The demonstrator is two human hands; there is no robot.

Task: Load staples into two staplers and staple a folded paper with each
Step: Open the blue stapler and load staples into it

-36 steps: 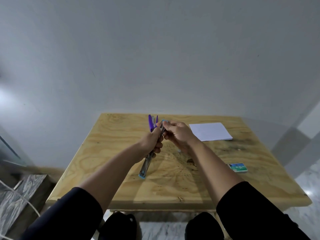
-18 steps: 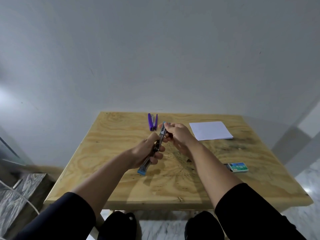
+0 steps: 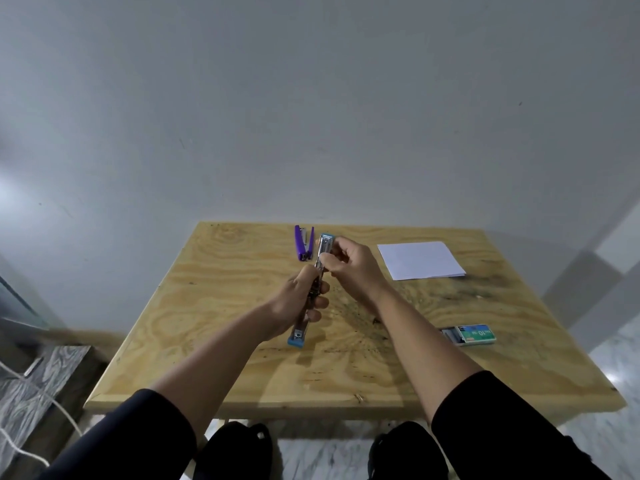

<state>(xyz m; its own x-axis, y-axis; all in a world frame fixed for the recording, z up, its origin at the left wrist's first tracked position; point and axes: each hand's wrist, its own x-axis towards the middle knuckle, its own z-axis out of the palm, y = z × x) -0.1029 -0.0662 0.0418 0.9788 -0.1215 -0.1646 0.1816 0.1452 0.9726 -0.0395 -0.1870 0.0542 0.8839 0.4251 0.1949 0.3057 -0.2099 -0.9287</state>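
I hold a blue stapler [image 3: 298, 336] swung fully open above the middle of the wooden table [image 3: 221, 341]. My left hand [image 3: 298, 301] grips its middle. My right hand [image 3: 349, 268] pinches the metal magazine at its far end, near the blue tip; whether staples are in my fingers I cannot tell. A purple stapler [image 3: 303, 242] lies open in a V at the table's far edge, just behind my hands. A sheet of white paper [image 3: 419, 259] lies flat at the far right. A green staple box [image 3: 471, 334], slid partly open, rests on the right side.
The table stands against a plain grey wall. A grey patterned block [image 3: 31, 379] and a white cord [image 3: 45, 407] are on the floor to the left. My knees show under the near edge.
Both hands have come lower and a little toward me with the blue stapler, uncovering the purple stapler behind. My right hand keeps working at the stapler's far end.
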